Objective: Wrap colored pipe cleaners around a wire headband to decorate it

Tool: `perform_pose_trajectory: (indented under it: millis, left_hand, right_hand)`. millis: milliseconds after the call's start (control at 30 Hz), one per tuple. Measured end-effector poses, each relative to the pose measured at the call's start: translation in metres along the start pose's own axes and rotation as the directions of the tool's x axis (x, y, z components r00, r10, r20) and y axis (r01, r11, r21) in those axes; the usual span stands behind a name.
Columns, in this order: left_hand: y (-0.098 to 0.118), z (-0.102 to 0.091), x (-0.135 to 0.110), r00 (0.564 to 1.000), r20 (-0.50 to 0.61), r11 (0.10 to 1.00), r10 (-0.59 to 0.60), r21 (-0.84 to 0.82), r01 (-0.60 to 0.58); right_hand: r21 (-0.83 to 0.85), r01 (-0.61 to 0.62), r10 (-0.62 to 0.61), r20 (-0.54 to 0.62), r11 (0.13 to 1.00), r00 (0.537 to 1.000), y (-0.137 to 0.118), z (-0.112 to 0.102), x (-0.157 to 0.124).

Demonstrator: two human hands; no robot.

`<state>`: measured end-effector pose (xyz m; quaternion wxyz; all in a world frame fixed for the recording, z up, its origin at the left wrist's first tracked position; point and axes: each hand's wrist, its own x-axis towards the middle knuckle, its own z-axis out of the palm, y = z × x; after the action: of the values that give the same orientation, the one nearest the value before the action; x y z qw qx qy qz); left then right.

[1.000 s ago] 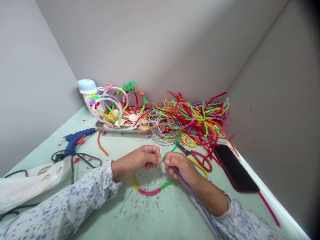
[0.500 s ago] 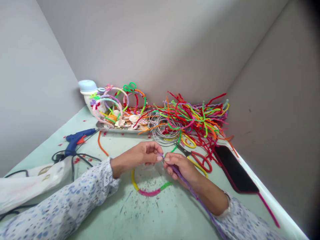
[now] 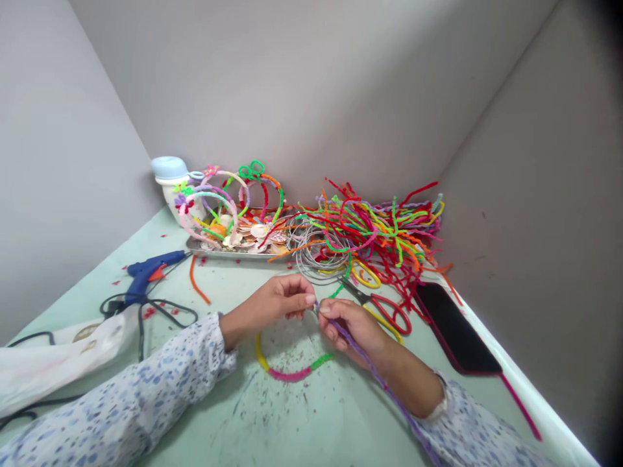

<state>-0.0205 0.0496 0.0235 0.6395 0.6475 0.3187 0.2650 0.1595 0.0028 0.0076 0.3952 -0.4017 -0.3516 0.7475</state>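
Observation:
My left hand [image 3: 288, 297] is closed in a pinch, thumb against forefinger, at the end of a purple pipe cleaner [image 3: 357, 350]. Close against it, my right hand [image 3: 354, 329] pinches the same pipe cleaner, whose long tail runs down over my right wrist and forearm. A hoop [image 3: 289, 375] wrapped in yellow, pink and green hangs or lies below both hands. Its upper part goes out of sight behind my fingers, where the purple strand seems to meet it. Red-handled scissors [image 3: 392, 314] lie just right of my right hand.
Behind the hands stand a tray of shells [image 3: 243, 254], decorated headbands [image 3: 209, 194], a wire coil [image 3: 316, 259] and a pipe cleaner heap [image 3: 379, 224]. To the left lie a blue glue gun [image 3: 140, 279] and a plastic bag [image 3: 82, 350]; a phone [image 3: 457, 331] lies right.
My left hand's fingertips have shifted slightly up and away from the right hand's, showing more of the purple strand between them. The right hand's grip stays nearly the same.

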Motion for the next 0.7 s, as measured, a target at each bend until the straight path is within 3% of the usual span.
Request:
perform_pose_trajectory:
  millis: [367,567,700]
  left_hand:
    - [0.0048,0.0038,-0.0035,0.998,0.050,0.997,-0.034,-0.074,0.038]
    - [-0.0001,0.0045,-0.0027,1.000,0.030,0.992,0.000,-0.126,0.004]
    - [-0.0012,0.0065,-0.0037,1.000,0.029,0.990,0.010,-0.141,-0.006]
  right_hand:
    - [0.104,-0.151,0.145,0.061,0.983,0.988,-0.0073,0.0032,-0.0040]
    - [0.164,-0.180,0.162,0.118,0.970,0.980,-0.0053,-0.0019,-0.0029]
    - [0.198,-0.152,0.135,0.095,0.968,0.986,-0.0038,-0.0028,-0.0022]
